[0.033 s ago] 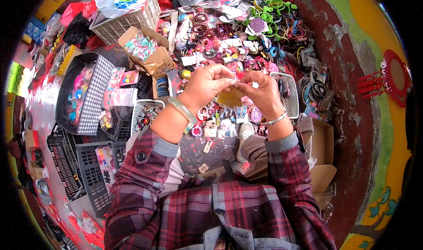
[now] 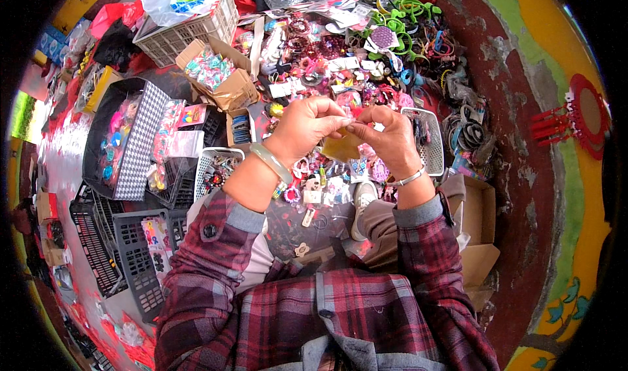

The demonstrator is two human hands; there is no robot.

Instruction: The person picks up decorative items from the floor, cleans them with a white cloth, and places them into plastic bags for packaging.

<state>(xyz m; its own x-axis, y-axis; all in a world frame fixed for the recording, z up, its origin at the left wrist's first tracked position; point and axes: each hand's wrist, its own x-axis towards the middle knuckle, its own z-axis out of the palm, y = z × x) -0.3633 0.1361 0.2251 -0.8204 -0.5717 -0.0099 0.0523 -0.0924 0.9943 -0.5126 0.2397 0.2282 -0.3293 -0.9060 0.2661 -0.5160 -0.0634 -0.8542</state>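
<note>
My left hand and my right hand meet in front of me, thumbs and fingertips pinched close together. Between them hangs a small yellowish, see-through piece, perhaps a little plastic bag; its upper edge is hidden by the fingers. Both hands seem to grip this piece along its top. Below and behind them spreads a pile of hair ornaments, many pink and red, some on white cards. A white basket stands beside my right wrist, and another white basket with small items is left of my left forearm.
At the left are a houndstooth-patterned box, a dark grey crate and a cardboard box of wrapped pieces. A beige crate stands farther back. Green headbands lie far right, and an open carton sits at my right.
The yellowish piece between my fingers has shifted very slightly and looks a little brighter. My hands hold nearly the same place.
</note>
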